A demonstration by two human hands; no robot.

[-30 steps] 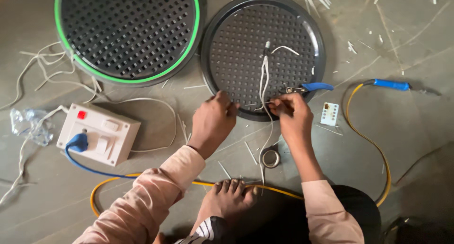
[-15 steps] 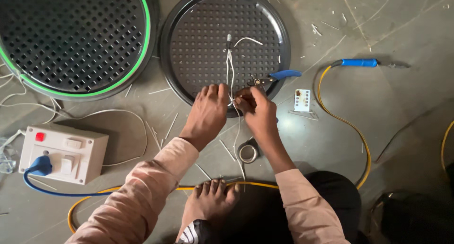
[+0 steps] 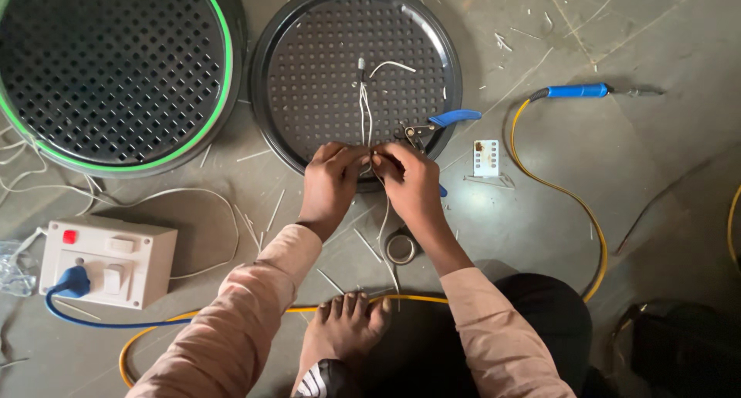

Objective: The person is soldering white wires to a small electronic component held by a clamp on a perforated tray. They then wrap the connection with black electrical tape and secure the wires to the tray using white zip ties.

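Over grey floor, white wires (image 3: 364,116) run into both hands' (image 3: 332,183) grip.

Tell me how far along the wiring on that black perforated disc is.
Looks done: white wires already lie across the black perforated disc, and offcuts litter the floor. In hand: the left hand and right hand pinch the wire ends together at the disc's near rim. Left, apparently: the soldering iron and blue-handled pliers lie untouched, so the joint seems unsoldered.
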